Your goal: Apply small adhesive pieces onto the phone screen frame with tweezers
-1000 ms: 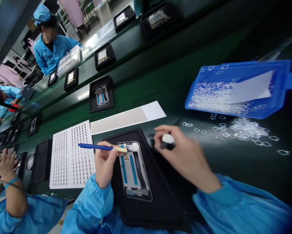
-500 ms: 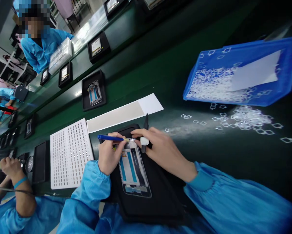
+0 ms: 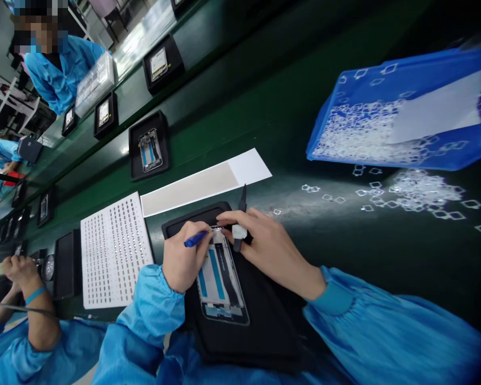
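A phone frame (image 3: pixel 220 283) with blue strips lies in a black tray (image 3: pixel 264 331) in front of me. My left hand (image 3: pixel 182 262) grips a blue pen-like tool (image 3: pixel 195 239) whose tip rests at the frame's top edge. My right hand (image 3: pixel 264 243) holds a black stylus with a white collar (image 3: pixel 239 224), and its fingers touch the same top edge of the frame. Both sleeves are light blue.
A white perforated sheet (image 3: pixel 114 251) lies to the left, a long white strip (image 3: pixel 204 182) behind the tray. A blue bin (image 3: pixel 404 115) of small clear square parts sits at the right, with loose parts (image 3: pixel 420 192) spilled beside it. More trays ride the green belt. Co-workers' hands (image 3: pixel 17 267) are at the left.
My right hand came in from the right to the frame's top edge with the stylus. The blue tool tilted up and its tip went down onto the frame.
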Action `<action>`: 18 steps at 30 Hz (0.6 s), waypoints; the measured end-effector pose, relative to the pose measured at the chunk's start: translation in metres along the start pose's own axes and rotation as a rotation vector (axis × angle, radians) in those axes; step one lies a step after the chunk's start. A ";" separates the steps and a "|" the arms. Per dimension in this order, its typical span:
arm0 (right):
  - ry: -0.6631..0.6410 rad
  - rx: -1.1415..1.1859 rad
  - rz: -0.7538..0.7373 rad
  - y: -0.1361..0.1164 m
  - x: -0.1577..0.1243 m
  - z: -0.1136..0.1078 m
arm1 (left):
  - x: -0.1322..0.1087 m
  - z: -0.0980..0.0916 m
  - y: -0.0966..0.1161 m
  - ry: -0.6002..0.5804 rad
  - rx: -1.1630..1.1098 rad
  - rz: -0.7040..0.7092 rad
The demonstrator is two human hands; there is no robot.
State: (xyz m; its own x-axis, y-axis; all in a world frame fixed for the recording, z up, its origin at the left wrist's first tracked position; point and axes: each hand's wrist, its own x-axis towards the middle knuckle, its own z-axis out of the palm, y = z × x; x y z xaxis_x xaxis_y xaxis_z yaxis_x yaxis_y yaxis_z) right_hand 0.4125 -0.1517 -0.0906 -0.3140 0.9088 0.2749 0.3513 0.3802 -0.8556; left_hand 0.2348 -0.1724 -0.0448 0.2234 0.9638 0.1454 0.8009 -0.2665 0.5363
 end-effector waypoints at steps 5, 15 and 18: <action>-0.001 -0.002 -0.006 -0.001 0.000 -0.001 | 0.002 -0.003 -0.004 0.055 -0.249 -0.107; 0.018 0.174 0.004 -0.002 0.000 0.001 | -0.013 -0.007 -0.020 0.036 0.352 0.310; 0.043 0.188 0.004 -0.001 0.002 0.001 | -0.015 -0.001 -0.028 0.013 0.548 0.423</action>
State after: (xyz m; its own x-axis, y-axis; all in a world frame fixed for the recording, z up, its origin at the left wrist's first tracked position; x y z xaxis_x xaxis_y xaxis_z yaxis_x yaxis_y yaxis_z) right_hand 0.4105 -0.1508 -0.0902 -0.2732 0.9184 0.2861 0.1808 0.3411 -0.9225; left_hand 0.2082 -0.1794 -0.0609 0.5746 0.7757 0.2610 0.8122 -0.5796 -0.0658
